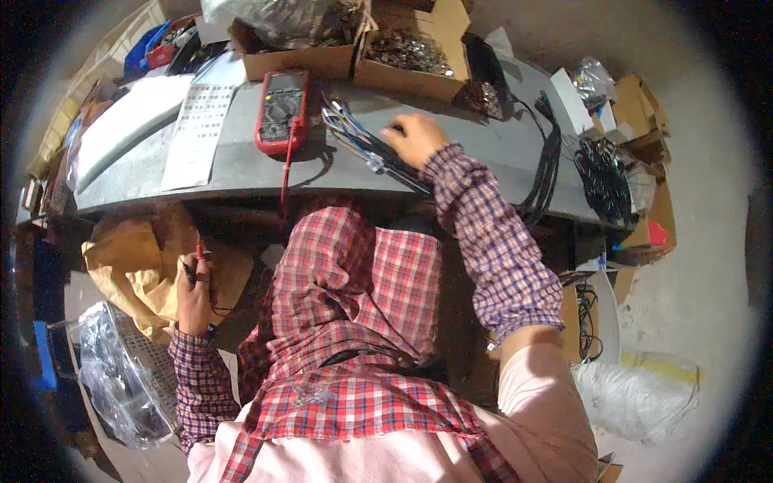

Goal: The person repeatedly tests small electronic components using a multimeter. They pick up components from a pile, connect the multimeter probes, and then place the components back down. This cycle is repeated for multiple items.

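Observation:
My left hand [193, 291] is closed around a pair of multimeter test probes, one red [200, 246] and one black [190, 273]. It is low on the left, in front of a yellow-brown cloth or bag [133, 262]. My right hand [415, 138] is over the table with curled fingers, at the side of a bundle of cables [362, 145] with loose coloured wire ends. Whether its fingertips grip a wire is hidden. A red multimeter [282, 113] lies left of the cables, its red lead [287, 177] hanging over the table edge.
Cardboard boxes of small metal parts [411, 52] stand along the back of the grey table [233, 153]. A printed sheet [197, 133] lies at left. Black cables [550, 161] hang over the right edge, near another coiled bundle [604, 181]. Clear plastic bags [121, 378] are at lower left.

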The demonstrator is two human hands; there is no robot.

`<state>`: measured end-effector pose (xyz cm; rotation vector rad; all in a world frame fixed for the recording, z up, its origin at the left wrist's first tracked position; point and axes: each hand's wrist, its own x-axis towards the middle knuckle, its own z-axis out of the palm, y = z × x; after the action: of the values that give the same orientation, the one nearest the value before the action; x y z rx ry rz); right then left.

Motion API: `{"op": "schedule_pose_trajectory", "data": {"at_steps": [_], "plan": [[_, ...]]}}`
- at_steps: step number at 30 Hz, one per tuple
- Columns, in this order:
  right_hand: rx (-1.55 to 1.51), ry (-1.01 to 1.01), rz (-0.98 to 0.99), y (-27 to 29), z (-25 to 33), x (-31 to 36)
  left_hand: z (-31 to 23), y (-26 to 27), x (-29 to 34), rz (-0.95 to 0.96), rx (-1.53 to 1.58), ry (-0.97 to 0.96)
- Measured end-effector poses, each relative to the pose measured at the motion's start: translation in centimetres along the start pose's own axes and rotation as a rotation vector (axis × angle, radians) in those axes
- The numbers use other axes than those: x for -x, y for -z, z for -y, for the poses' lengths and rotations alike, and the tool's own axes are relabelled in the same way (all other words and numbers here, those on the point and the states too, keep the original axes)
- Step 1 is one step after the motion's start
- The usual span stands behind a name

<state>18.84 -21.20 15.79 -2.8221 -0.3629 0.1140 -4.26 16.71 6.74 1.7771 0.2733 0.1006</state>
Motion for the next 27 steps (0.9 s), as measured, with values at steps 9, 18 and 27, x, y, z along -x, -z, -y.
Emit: {"op": "schedule_pose_trajectory", "data": {"at_steps": [9, 18, 27], "plan": [[-0.328, 0.087, -0.263, 0.9, 1.2, 1.5, -6.6, -2.9, -0.6, 0.043, -0.020, -0.026], [-0.366, 0.404, -0.398, 3.6, 7.3, 10.9, -17.4, -12.4, -4.1, 0.128, 0.273, -0.363], [0.495, 0.221, -0.637, 4.1, -6.7, 10.0, -18.3, -8.2, -2.1, -0.200, 0.546, -0.172]]}}
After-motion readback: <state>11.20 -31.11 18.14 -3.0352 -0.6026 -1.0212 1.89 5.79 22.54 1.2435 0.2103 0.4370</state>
